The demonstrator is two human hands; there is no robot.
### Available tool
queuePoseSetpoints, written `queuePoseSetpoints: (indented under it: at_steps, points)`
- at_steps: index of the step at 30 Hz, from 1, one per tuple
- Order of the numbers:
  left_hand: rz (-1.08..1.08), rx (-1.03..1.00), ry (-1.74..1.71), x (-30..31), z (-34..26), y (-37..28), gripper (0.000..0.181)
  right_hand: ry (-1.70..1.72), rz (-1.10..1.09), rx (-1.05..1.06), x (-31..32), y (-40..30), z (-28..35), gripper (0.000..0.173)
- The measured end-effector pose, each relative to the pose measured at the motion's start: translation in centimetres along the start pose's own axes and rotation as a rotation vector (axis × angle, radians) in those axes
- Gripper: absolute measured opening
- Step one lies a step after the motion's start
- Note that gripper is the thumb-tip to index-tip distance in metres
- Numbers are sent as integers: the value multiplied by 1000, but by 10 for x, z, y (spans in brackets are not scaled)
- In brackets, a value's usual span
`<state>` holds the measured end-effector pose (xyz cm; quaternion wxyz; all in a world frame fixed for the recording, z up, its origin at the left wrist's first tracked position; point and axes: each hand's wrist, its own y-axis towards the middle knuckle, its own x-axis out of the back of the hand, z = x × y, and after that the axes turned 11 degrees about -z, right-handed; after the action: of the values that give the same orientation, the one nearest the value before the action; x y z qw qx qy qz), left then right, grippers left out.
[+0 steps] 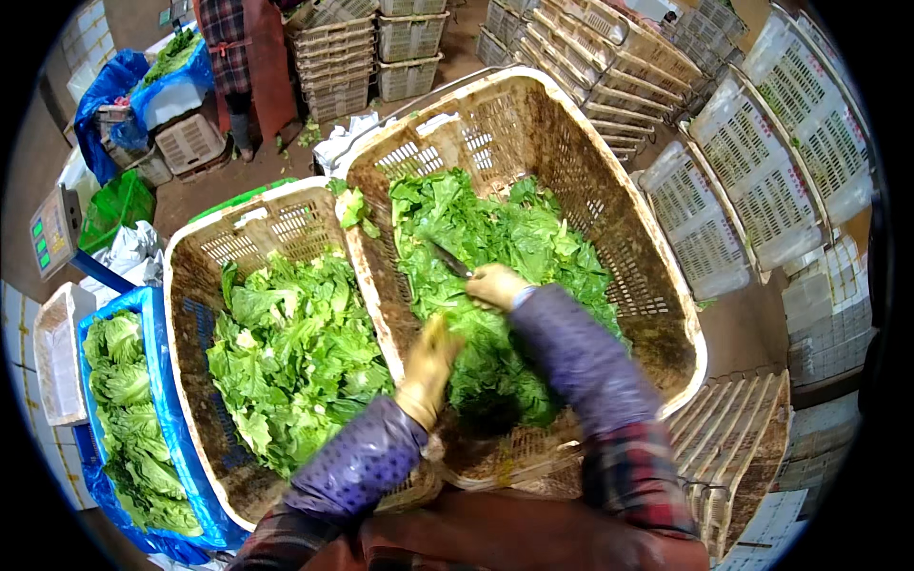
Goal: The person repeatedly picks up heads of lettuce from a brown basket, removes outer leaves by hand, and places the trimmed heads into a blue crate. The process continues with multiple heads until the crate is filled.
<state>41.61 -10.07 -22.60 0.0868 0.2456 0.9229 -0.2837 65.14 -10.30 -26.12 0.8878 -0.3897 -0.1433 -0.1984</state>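
Observation:
Wearing a yellowish glove, my right hand [494, 287] grips a knife [453, 262] whose dark blade points up and left over leafy green lettuce [493, 221]. This lettuce lies in a large, dirt-stained plastic crate [593, 178]. My left hand [428, 371], gloved too, is blurred near that crate's left rim, its fingers reaching over the greens. Whether it holds a leaf cannot be made out. To the left, a second plastic crate [187, 285] contains loose trimmed leaves [300, 350]. A small leaf piece [352, 207] hangs on the rim between both crates.
Lettuce heads [136, 421] fill a container lined with blue plastic [168, 385] at left. Behind it are a digital scale [53, 232] and a green basket [118, 214]. Crate stacks [607, 68] rise at the back and right. Another person [243, 64] stands at the upper left.

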Motion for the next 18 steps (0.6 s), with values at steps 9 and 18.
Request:
queuePoseSetpoints:
  at_steps: [9,18]
  points:
    - [121,607,-326,-6,158,22,81,-369,-27,-83,-37,-68,-61,57]
    - [262,-403,-259,186,-48,-111,126,-121,187,645,-86,-251,78,84]
